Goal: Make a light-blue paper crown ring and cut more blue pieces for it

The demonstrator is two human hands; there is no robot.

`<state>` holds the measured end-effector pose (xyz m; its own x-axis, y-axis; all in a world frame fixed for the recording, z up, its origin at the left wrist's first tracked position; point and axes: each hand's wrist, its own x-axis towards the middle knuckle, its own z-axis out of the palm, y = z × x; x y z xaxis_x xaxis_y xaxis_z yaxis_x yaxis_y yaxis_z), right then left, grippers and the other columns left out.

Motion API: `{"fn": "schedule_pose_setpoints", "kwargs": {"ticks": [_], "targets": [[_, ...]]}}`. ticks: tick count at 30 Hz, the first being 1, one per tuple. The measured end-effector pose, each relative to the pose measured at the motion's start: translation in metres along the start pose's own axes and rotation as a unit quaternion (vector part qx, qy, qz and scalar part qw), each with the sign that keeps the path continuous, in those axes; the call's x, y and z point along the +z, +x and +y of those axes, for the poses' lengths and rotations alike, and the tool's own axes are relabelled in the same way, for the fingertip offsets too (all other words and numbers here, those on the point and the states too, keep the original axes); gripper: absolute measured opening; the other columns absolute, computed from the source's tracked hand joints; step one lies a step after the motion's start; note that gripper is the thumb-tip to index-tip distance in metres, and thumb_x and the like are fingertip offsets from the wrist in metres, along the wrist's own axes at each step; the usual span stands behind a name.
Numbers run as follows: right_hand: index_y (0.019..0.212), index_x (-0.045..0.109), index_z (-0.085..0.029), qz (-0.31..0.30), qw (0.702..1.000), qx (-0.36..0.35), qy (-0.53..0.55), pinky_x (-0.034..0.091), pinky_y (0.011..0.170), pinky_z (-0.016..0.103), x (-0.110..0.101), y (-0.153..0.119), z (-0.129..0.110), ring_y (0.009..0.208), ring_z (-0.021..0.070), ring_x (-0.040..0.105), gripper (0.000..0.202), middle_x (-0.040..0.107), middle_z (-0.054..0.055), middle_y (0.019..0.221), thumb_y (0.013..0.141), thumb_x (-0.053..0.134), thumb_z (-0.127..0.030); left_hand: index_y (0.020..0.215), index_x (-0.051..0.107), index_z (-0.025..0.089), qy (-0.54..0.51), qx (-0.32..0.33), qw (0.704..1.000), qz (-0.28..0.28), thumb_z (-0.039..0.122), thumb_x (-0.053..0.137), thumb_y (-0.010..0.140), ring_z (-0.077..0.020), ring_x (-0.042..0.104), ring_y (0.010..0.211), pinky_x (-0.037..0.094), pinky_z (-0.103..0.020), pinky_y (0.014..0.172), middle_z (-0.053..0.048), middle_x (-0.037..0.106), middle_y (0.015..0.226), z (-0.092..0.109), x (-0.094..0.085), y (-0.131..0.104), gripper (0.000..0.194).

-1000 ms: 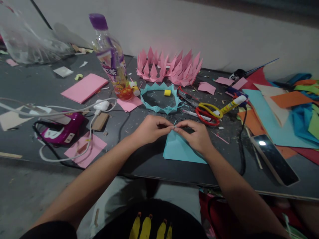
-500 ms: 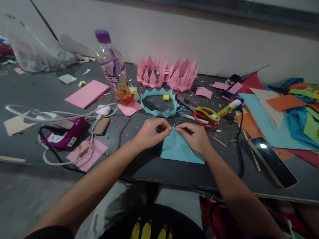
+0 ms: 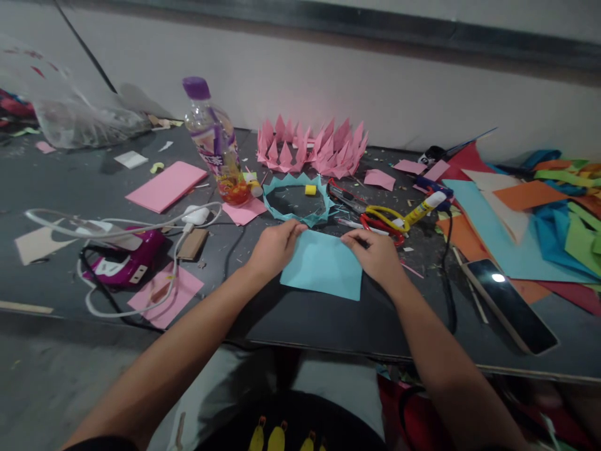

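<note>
Across the desk [image 3: 328,322] from where I stand, the pink rings [image 3: 339,160] by the wall look fully shaped, their points upright, and nearer in lies a jagged blue ring [image 3: 310,219] that seems closed into a loop. The blue sheet [image 3: 323,266], just in front of that ring at the near side, shows no clear fold, so I'd judge its shaping all left to do. The left hand [image 3: 277,247] and right hand [image 3: 375,257] are apart, each pinching a far corner of it.
</note>
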<state>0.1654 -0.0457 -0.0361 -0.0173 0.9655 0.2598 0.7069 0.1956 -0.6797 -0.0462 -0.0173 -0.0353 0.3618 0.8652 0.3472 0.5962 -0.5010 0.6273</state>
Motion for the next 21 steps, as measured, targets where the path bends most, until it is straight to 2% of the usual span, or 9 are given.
{"fn": "schedule_pose_setpoints", "kwargs": {"ticks": [4, 8, 13, 16, 19, 21], "targets": [[0.071, 0.067, -0.019, 0.013, 0.999, 0.028, 0.007, 0.038, 0.052, 0.026, -0.008, 0.002, 0.009, 0.053, 0.0146, 0.054, 0.022, 0.064, 0.000, 0.061, 0.078, 0.055, -0.036, 0.064, 0.040, 0.019, -0.053, 0.001, 0.999, 0.011, 0.033, 0.037, 0.089, -0.0097, 0.035, 0.052, 0.029, -0.022, 0.052, 0.005, 0.033, 0.055, -0.004, -0.010, 0.005, 0.030], [0.070, 0.066, -0.018, 0.074, 0.997, 0.031, 0.021, 0.038, 0.053, 0.027, -0.008, 0.001, 0.007, 0.052, 0.0142, 0.052, 0.025, 0.061, 0.000, 0.058, 0.078, 0.055, -0.039, 0.061, 0.036, 0.019, -0.132, -0.031, 0.991, -0.017, 0.038, 0.037, 0.089, -0.0090, 0.031, 0.052, 0.027, -0.022, 0.050, 0.005, 0.027, 0.057, -0.002, -0.012, 0.007, 0.033], [0.073, 0.067, -0.016, 0.175, 0.979, 0.065, 0.083, 0.043, 0.057, 0.029, -0.012, 0.004, 0.006, 0.057, 0.0159, 0.056, 0.029, 0.064, 0.002, 0.062, 0.075, 0.058, -0.043, 0.064, 0.039, 0.018, -0.222, -0.085, 0.967, -0.095, 0.041, 0.046, 0.085, -0.0078, 0.035, 0.048, 0.033, -0.020, 0.045, 0.006, 0.031, 0.057, -0.003, -0.010, 0.007, 0.031], [0.071, 0.064, -0.017, 0.208, 0.964, 0.080, 0.146, 0.045, 0.063, 0.031, -0.016, 0.007, 0.010, 0.061, 0.0161, 0.057, 0.033, 0.065, 0.003, 0.065, 0.077, 0.055, -0.048, 0.071, 0.044, 0.018, -0.259, -0.118, 0.953, -0.102, 0.040, 0.045, 0.085, -0.0085, 0.039, 0.047, 0.036, -0.019, 0.041, 0.006, 0.033, 0.057, -0.004, -0.010, 0.007, 0.026], [0.055, 0.054, -0.019, 0.231, 0.950, 0.062, 0.201, 0.046, 0.070, 0.033, -0.017, 0.010, 0.014, 0.066, 0.0165, 0.059, 0.042, 0.062, 0.003, 0.063, 0.080, 0.051, -0.053, 0.071, 0.047, 0.018, -0.236, -0.108, 0.960, -0.102, 0.037, 0.044, 0.086, -0.0073, 0.036, 0.045, 0.032, -0.018, 0.040, 0.006, 0.031, 0.057, -0.004, -0.010, 0.006, 0.025], [0.054, 0.053, -0.019, 0.221, 0.946, 0.042, 0.235, 0.045, 0.073, 0.032, -0.016, 0.010, 0.014, 0.073, 0.0172, 0.059, 0.040, 0.064, 0.004, 0.070, 0.075, 0.058, -0.053, 0.072, 0.052, 0.016, -0.228, -0.079, 0.962, -0.125, 0.036, 0.045, 0.086, -0.0070, 0.036, 0.047, 0.031, -0.019, 0.043, 0.005, 0.037, 0.057, -0.003, -0.010, 0.006, 0.025]]}}
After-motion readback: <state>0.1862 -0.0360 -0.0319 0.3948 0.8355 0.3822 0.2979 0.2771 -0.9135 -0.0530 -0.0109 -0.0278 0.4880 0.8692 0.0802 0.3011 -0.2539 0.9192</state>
